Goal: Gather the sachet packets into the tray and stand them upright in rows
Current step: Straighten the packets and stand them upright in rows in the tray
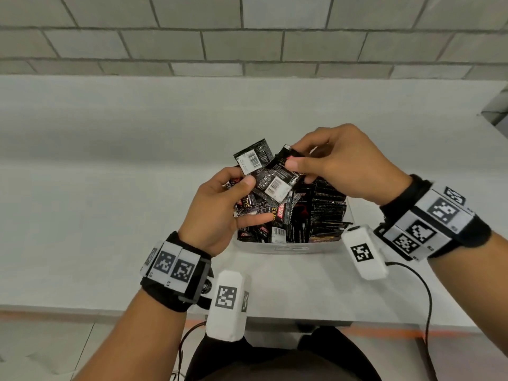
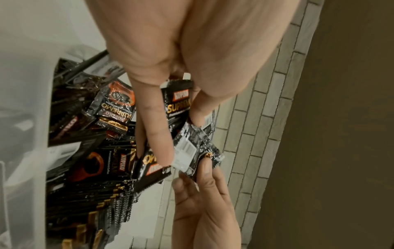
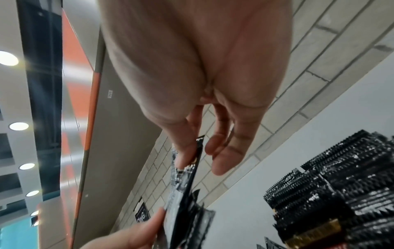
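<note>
A clear plastic tray (image 1: 286,247) on the white table holds black coffee sachets: a tight upright row (image 1: 328,204) on its right, a loose jumble (image 1: 264,218) on its left. Above the tray my left hand (image 1: 220,207) grips a small bunch of sachets (image 1: 257,171) between thumb and fingers. My right hand (image 1: 324,166) pinches the top corner of one sachet (image 1: 277,177) from that bunch, barcode side up. In the left wrist view the same sachet (image 2: 192,148) sits between both hands. The right wrist view shows it (image 3: 189,182) edge-on under the thumb, beside the upright row (image 3: 341,185).
The white table (image 1: 110,188) stretches left and beyond the tray to a grey block wall (image 1: 247,37). Its near edge (image 1: 82,309) runs just below my wrists. A black cable (image 1: 423,292) trails from my right wrist band over the table's right side.
</note>
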Available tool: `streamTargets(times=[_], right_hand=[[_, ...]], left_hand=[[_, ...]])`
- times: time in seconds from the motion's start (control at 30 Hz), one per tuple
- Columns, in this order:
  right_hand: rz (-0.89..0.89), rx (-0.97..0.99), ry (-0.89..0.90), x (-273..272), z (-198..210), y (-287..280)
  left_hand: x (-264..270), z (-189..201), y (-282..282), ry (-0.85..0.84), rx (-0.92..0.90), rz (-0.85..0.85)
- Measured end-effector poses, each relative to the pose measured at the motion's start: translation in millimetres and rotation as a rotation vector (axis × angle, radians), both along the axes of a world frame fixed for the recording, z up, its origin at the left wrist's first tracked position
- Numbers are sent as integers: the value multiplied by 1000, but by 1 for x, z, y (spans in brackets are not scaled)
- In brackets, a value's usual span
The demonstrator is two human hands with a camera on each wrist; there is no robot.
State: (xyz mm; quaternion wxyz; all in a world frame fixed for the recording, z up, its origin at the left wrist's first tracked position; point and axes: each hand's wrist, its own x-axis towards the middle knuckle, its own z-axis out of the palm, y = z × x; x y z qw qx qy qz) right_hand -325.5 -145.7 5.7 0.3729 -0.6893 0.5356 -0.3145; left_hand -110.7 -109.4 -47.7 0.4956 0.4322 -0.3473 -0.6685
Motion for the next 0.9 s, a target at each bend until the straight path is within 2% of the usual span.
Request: streamTargets(times=[0.13, 0.2, 0.37, 0.4, 0.5, 0.6, 0.73, 0.9], right_hand=[[-90, -81, -94, -4, -1, -1], [-108, -119, -202, -6, 1, 0], [116, -51, -555, -11, 4, 0], [142, -44, -562, -11, 5, 1], [122, -137, -288, -10, 5, -1], [97, -82, -39, -15, 3, -12], [72, -100, 390, -16, -9, -21], [185, -176, 634, -6, -31, -24]], left_hand=[[2, 1, -4, -39, -1, 44], [5, 0, -5, -50, 8, 74], [9, -3, -5, -93, -6, 96], [10, -3, -5, -101, -14, 97], [16, -2, -5, -123, -37, 134], [29, -3, -9, -181, -62, 203], [42, -4, -10, -203, -71, 252], [41, -4, -9, -216, -93, 218]])
